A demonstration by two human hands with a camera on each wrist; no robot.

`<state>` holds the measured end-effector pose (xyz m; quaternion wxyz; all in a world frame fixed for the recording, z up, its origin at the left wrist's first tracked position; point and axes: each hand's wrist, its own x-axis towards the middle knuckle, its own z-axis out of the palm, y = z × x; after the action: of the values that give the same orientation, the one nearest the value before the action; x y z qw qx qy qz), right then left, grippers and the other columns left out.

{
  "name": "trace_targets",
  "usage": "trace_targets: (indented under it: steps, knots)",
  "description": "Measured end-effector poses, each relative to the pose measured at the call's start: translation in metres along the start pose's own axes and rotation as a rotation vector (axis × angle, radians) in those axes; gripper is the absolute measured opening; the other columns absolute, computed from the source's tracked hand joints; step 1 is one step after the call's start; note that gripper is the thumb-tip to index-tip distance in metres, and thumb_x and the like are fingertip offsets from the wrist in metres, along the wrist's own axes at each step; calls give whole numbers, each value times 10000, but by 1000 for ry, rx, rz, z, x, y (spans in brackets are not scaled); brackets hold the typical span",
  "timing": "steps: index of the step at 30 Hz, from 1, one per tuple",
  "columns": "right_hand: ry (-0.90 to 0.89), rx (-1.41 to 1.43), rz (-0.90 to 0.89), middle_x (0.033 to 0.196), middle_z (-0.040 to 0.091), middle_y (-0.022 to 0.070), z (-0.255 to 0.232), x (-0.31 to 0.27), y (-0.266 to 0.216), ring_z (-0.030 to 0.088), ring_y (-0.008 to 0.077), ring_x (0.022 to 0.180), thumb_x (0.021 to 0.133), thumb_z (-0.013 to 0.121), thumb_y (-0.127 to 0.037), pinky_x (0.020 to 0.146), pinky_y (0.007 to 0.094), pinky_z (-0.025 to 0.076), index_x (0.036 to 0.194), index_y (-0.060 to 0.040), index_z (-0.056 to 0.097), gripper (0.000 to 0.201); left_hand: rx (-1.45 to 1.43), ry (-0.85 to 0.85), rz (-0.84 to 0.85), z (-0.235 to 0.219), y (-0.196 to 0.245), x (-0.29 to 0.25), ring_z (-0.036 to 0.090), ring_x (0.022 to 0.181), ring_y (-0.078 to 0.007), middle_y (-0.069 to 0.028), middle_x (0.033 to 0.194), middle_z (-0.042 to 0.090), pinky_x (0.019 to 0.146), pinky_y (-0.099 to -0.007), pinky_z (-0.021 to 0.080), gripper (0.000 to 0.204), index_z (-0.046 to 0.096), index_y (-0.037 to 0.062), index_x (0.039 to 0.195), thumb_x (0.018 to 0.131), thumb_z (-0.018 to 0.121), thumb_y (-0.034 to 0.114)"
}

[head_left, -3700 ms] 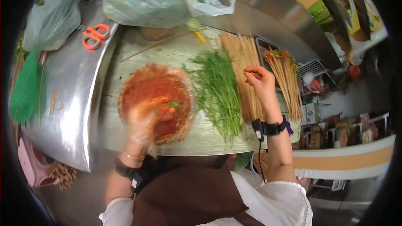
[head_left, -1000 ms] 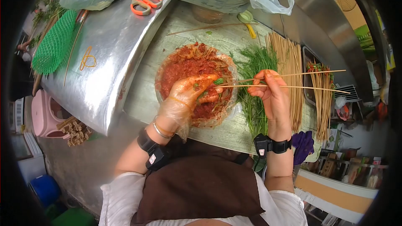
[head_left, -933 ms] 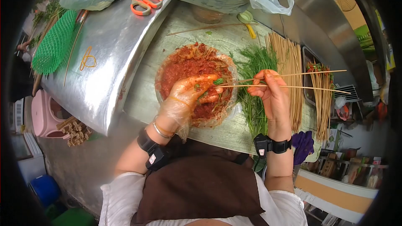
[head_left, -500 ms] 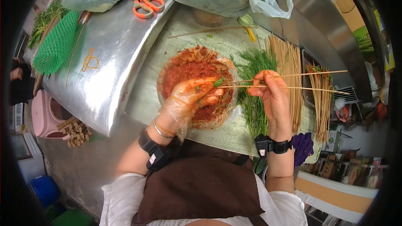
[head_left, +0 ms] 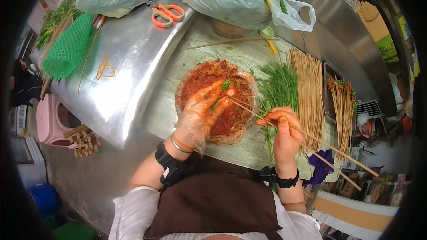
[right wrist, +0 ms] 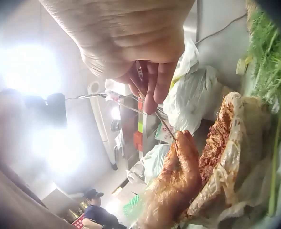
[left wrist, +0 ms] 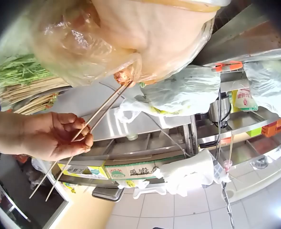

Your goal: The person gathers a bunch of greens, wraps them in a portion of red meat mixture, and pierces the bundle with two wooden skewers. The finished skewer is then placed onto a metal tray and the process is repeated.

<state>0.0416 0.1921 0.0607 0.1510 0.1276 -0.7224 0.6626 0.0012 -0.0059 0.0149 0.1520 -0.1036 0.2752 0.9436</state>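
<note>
In the head view, a bowl lined with clear plastic [head_left: 254,90] holds a red, minced-looking mixture [head_left: 238,126]. Over it is my left hand [head_left: 199,109], in a clear plastic glove smeared red, pinching a red-coated morsel with a green leaf [head_left: 226,84]. My right hand [head_left: 286,138], bare with reddened fingertips, grips two thin bamboo skewers [head_left: 342,155]. They slant from lower right up to the gloved fingers. The left wrist view shows their tips meeting at a small red-coated lump [left wrist: 122,77] by the glove; the fingers hide most of it.
Right of the bowl lie feathery green dill [head_left: 280,84], loose skewers [head_left: 309,93], and a tray [head_left: 327,69] beside skewers with red and green tips. Behind stand plastic bags [head_left: 222,2]. Orange-handled scissors [head_left: 168,15] lie on a steel surface [head_left: 129,53]. Another person [right wrist: 97,210] is in the background.
Earliest, my left hand is in the mixture and my right holds no skewers. Since half a second ago, my right hand has lowered and the skewers' outer ends have swung down toward me.
</note>
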Motion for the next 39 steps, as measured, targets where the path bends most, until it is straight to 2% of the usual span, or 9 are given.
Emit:
trace_targets:
  steps: [8, 17, 23, 27, 29, 30, 33, 35, 39]
  knots:
    - [-113, -338, -217, 911, 617, 138, 10, -6, 0, 610, 209, 789, 934, 523, -162, 688, 284, 497, 935, 17, 650, 219, -7, 11, 25, -2, -2, 1, 577, 1107, -204, -127, 1243, 558, 894, -286, 519, 370, 474, 6, 1294, 944, 518, 114]
    - [-140, -360, -243, 936, 614, 150, 18, -5, 4, 602, 232, 782, 908, 556, -125, 676, 294, 492, 949, 9, 654, 171, 109, -34, 92, -2, -4, 2, 581, 1078, -192, -92, 1227, 570, 869, -307, 512, 334, 503, 26, 1268, 951, 523, 131]
    - [-132, -384, -380, 932, 607, 155, 35, 2, 22, 609, 244, 763, 876, 561, -48, 648, 286, 501, 949, 9, 632, 118, 185, -52, 145, -8, -13, 1, 592, 1076, -239, -125, 1224, 562, 883, -324, 521, 370, 479, -2, 1273, 950, 524, 173]
    - [-44, -295, -263, 898, 582, 128, 39, 6, 34, 600, 240, 752, 834, 581, -23, 637, 302, 495, 948, -8, 622, 122, 319, -45, 265, -5, -15, 7, 589, 1076, -223, -124, 1204, 571, 900, -306, 513, 375, 456, 3, 1288, 956, 514, 168]
    - [-101, -201, -66, 860, 587, 99, 24, 2, 20, 605, 204, 752, 867, 577, -63, 645, 284, 495, 937, -1, 630, 108, 355, -9, 372, 2, -13, 8, 550, 1129, -185, -112, 1264, 524, 922, -288, 503, 349, 483, 9, 1273, 955, 516, 150]
    - [-71, -43, 54, 867, 598, 95, 11, -6, 17, 611, 200, 763, 880, 568, -78, 655, 280, 500, 948, 0, 629, 120, 969, 21, 614, 3, -10, 12, 540, 1144, -188, -118, 1298, 493, 933, -296, 497, 363, 476, 12, 1286, 953, 521, 149]
    - [30, 347, 295, 915, 623, 93, -33, -31, 15, 630, 194, 798, 916, 539, -119, 687, 278, 519, 997, 2, 616, 165, 305, -62, 368, 3, -3, 11, 503, 1186, -227, -117, 1377, 428, 971, -319, 454, 463, 400, 51, 1373, 969, 488, 259]
    - [160, 435, 324, 981, 631, 107, -69, -46, 24, 640, 201, 825, 934, 516, -137, 709, 288, 534, 1053, 6, 596, 203, 391, -35, 363, 25, -1, 0, 492, 1193, -231, -117, 1376, 433, 984, -344, 430, 525, 351, 84, 1409, 962, 487, 323]
    - [628, 420, 141, 1108, 594, 148, -160, -39, 23, 626, 221, 920, 945, 503, -156, 732, 306, 547, 1197, -2, 512, 295, 484, -25, 356, 25, 3, 2, 475, 1201, -229, -122, 1366, 447, 1007, -382, 388, 619, 287, 133, 1449, 937, 506, 403]
